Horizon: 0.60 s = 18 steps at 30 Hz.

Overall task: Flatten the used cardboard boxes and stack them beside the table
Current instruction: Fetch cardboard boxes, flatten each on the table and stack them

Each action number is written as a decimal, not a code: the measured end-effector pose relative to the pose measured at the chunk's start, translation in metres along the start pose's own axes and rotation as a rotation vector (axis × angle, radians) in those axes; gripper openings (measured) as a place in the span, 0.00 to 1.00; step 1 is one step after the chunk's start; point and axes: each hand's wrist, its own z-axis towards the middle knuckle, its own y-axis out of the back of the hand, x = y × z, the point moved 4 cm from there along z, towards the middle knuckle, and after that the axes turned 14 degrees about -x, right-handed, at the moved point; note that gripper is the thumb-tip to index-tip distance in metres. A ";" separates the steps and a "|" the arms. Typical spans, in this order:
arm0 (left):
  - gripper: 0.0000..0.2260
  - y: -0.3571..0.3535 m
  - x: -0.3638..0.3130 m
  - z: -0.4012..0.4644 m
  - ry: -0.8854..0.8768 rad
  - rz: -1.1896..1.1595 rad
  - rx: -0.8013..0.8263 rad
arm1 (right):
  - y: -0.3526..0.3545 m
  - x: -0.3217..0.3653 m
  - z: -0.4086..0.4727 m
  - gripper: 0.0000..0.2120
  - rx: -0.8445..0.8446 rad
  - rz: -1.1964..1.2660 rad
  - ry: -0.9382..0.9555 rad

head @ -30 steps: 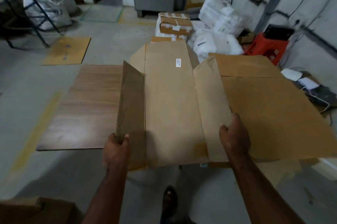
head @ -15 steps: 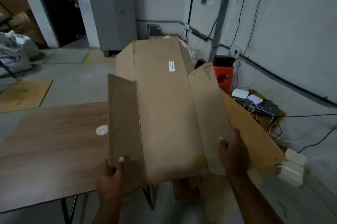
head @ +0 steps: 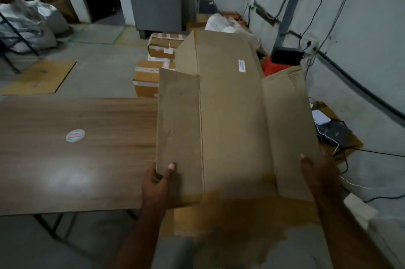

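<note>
Beside the wooden table [head: 65, 159], at its 3 o'clock end, a flattened cardboard box [head: 232, 119] is held up in the air by both hands, its long panel running away toward 12 o'clock and its 2 side flaps spread out. The left hand [head: 157, 183] pinches the near corner of the left flap, thumb on top and fingers curled under the edge. The right hand [head: 317, 172] grips the near edge of the right flap; its thumb lies on the card, but how far the other fingers curl behind is hidden. Under the box, toward 6 o'clock, more flat cardboard [head: 219, 220] lies low beside the table, blurred, and looks like the stack already begun. My reading is that flattening of this box is done and the stacking step is in hand. The next move calls for lowering the sheet level onto that lower cardboard, edges roughly matched, with the flaps kept from folding back. Cables [head: 341, 154] and small devices at 3 o'clock sit near the drop zone, so the right edge needs care. Taped boxes [head: 153, 76] wait at 11 o'clock.
</note>
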 end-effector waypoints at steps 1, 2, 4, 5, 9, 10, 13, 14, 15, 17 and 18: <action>0.22 -0.013 0.009 0.002 0.028 0.004 0.008 | -0.005 -0.010 0.017 0.25 0.030 0.007 -0.004; 0.22 -0.024 0.017 0.002 0.072 0.025 0.021 | -0.013 -0.021 0.033 0.25 0.062 0.004 -0.018; 0.19 -0.040 0.039 0.010 0.154 0.100 0.016 | -0.030 -0.042 0.055 0.26 0.143 -0.002 -0.069; 0.19 -0.046 0.055 0.018 0.192 0.162 0.008 | -0.041 -0.051 0.061 0.27 0.204 -0.021 -0.091; 0.23 -0.064 0.112 0.048 0.223 0.501 0.021 | -0.095 -0.088 0.069 0.36 0.453 -0.214 -0.082; 0.23 -0.067 0.109 0.045 0.220 0.600 -0.017 | -0.104 -0.097 0.071 0.39 0.462 -0.243 -0.093; 0.25 -0.072 0.099 0.030 0.197 0.788 -0.100 | -0.121 -0.119 0.081 0.36 0.476 -0.262 -0.134; 0.24 -0.073 0.100 0.029 0.192 0.811 -0.108 | -0.123 -0.123 0.084 0.33 0.491 -0.261 -0.149; 0.24 -0.073 0.104 0.029 0.191 0.813 -0.112 | -0.127 -0.130 0.088 0.31 0.504 -0.260 -0.154; 0.28 -0.071 0.106 0.029 0.199 0.768 -0.116 | -0.131 -0.136 0.093 0.30 0.515 -0.268 -0.148; 0.30 -0.070 0.109 0.031 0.208 0.751 -0.106 | -0.133 -0.139 0.094 0.30 0.518 -0.275 -0.151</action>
